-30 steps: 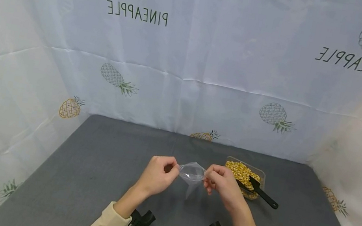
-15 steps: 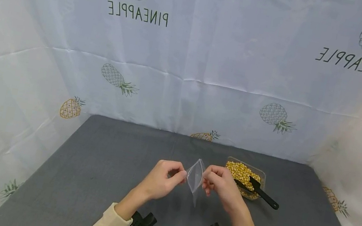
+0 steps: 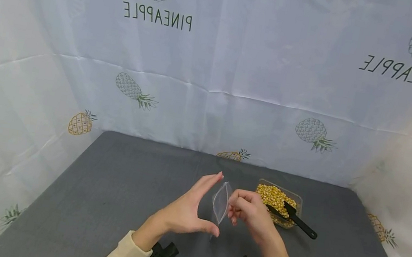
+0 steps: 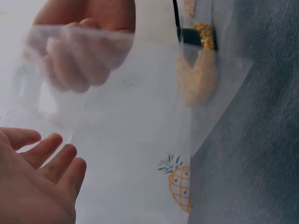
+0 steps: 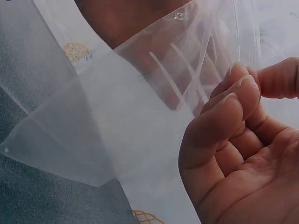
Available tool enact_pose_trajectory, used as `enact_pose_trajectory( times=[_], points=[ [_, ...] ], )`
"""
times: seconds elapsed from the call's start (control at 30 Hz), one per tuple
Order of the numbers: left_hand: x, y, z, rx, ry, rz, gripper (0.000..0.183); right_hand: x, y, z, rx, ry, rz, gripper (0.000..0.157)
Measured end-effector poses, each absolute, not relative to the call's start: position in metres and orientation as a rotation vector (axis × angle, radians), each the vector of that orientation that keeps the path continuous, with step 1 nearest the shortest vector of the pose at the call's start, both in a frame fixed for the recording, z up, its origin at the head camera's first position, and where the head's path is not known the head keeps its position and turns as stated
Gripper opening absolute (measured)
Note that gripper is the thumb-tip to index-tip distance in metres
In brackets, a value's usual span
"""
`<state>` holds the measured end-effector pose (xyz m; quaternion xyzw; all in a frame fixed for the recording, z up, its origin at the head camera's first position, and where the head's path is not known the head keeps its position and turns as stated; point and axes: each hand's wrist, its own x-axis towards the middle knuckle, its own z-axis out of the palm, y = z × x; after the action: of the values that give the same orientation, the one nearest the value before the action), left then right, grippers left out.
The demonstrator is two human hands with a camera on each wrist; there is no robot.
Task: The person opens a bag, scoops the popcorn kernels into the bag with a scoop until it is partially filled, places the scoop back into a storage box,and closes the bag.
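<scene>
A clear plastic bag (image 3: 221, 203) hangs above the table with its mouth spread into a pointed oval. My right hand (image 3: 251, 211) pinches the right side of its rim between thumb and fingertips; the right wrist view shows that grip on the bag (image 5: 107, 126). On the other side my left hand (image 3: 188, 209) has its thumb and fingers spread wide apart around the left of the mouth. In the left wrist view the left hand's fingers (image 4: 65, 163) are loosely extended below the see-through bag, holding nothing.
Behind my right hand stands a clear plastic tub (image 3: 298, 197) of yellow corn kernels (image 3: 274, 197). A black scoop (image 3: 302, 222) lies in it, handle sticking out over the front right. A pineapple-print cloth (image 3: 207, 119) hangs behind the grey table (image 3: 132, 180).
The bag's mouth has turned from a wide oval to a narrow upright one. My left hand has let go of its rim and spread its fingers; my right hand keeps its pinch.
</scene>
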<state>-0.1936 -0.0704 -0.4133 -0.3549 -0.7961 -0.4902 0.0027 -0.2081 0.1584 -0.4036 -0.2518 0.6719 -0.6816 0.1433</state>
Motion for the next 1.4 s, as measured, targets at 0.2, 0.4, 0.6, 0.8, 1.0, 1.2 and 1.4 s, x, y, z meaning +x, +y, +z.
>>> enact_pose_trajectory(
  times=[0.2,0.4,0.6,0.8,1.0,1.2,1.4],
  points=[
    [-0.19,-0.062,-0.415,-1.138,-2.568,-1.575,0.128,-0.206,0.154,-0.404,-0.809,1.841,-1.98,0.028],
    [-0.188,-0.061,-0.417,-1.104,-2.563,-1.636,0.112,-0.205,0.151,-0.405,-0.85,1.802,-1.97,0.029],
    [-0.188,-0.059,-0.42,-1.045,-2.515,-1.614,0.096,-0.206,0.151,-0.407,-0.836,1.819,-1.961,0.029],
    [-0.19,-0.057,-0.423,-1.041,-2.392,-1.506,0.085,-0.205,0.151,-0.405,-0.818,1.852,-1.937,0.031],
    [-0.19,-0.058,-0.422,-1.026,-2.383,-1.341,0.081,-0.204,0.151,-0.402,-0.779,1.905,-1.918,0.028],
    [-0.191,-0.062,-0.42,-1.032,-2.386,-1.219,0.073,-0.202,0.154,-0.398,-0.747,2.03,-1.86,0.028],
    [-0.194,-0.065,-0.418,-1.07,-2.307,-1.249,0.063,-0.201,0.156,-0.394,-0.721,2.149,-1.785,0.027]
  ],
)
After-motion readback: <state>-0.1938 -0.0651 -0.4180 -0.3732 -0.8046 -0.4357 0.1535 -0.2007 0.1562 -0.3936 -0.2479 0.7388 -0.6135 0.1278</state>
